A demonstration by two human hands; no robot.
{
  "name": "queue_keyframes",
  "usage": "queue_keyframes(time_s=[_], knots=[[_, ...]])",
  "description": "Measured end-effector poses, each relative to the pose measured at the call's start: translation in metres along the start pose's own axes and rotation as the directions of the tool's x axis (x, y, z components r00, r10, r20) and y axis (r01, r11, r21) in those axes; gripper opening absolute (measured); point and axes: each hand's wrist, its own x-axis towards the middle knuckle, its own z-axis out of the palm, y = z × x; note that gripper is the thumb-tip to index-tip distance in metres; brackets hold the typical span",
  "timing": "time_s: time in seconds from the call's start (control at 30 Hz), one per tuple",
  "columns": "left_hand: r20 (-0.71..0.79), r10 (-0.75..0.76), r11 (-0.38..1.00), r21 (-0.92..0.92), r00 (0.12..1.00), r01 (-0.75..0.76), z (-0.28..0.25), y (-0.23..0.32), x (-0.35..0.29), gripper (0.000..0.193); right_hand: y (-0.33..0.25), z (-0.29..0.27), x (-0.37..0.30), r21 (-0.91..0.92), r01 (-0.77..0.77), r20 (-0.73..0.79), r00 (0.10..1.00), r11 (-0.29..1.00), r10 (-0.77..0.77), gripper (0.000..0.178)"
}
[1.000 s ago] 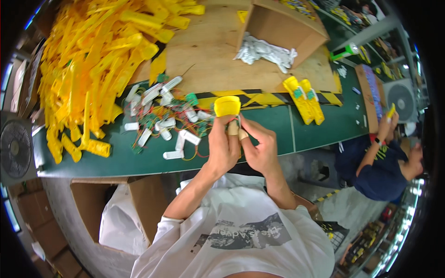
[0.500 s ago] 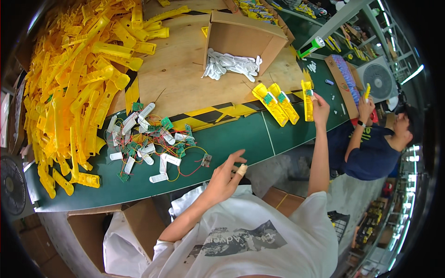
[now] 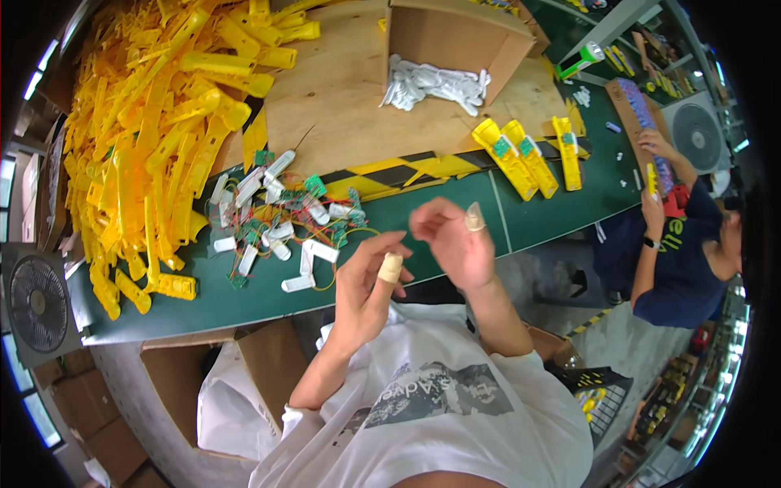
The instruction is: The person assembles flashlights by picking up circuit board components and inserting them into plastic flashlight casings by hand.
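Observation:
My left hand [image 3: 362,289] is above the table's front edge, beside a tangled pile of white plastic pieces, green circuit boards and thin wires [image 3: 281,215]. Its fingers are loosely bent and apart, with a beige wrap on one digit, and I see nothing held. A yellow wire [image 3: 351,232] from the pile runs up close to these fingers. To its right, my right hand [image 3: 457,244] is raised with bent, spread fingers, a wrapped thumb and nothing in it. Three yellow casings [image 3: 567,154] with small green boards lie beyond it, at the board's striped edge.
A large heap of yellow casings [image 3: 154,138] covers the table's left side. A cardboard box [image 3: 455,41] on its side holds white pieces [image 3: 435,85]. A green-and-white flashlight [image 3: 580,61] lies at back right. Another person [image 3: 675,244] works at right, a yellow piece in hand.
My right hand has let go of the rightmost yellow casing and come back left, near my left hand. The view has shifted. The person at right has changed arm position.

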Motion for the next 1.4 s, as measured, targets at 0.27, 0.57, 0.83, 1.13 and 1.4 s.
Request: queue_keyframes(time_s=[0.27, 0.57, 0.83, 1.13, 1.4], knots=[[-0.166, 0.294, 0.952, 0.141, 0.941, -0.272, 0.003, 0.004, -0.004, 0.026, 0.032, 0.071, 0.001, 0.121, -0.240, 0.115, 0.967, 0.963, 0.226, 0.082], [-0.172, 0.354, 0.935, 0.104, 0.919, -0.340, 0.010, 0.019, -0.010, 0.015, 0.035, 0.062, -0.007, 0.183, -0.168, 0.158, 0.977, 0.969, 0.140, 0.063], [-0.074, 0.479, 0.846, 0.305, 0.875, -0.438, 0.027, 0.017, -0.020, 0.014, 0.052, 0.054, -0.008, 0.299, -0.031, 0.320, 0.945, 0.954, -0.070, 0.082], [-0.051, 0.482, 0.842, 0.302, 0.875, -0.447, 0.022, 0.023, -0.009, 0.012, 0.036, 0.080, -0.026, 0.532, -0.385, 0.379, 0.905, 0.754, 0.195, 0.097], [0.105, 0.249, 0.968, -0.066, 0.963, -0.243, 0.003, -0.002, -0.051, 0.017, 0.042, 0.064, -0.040, 0.177, -0.633, 0.639, 0.656, 0.753, 0.402, 0.112]])
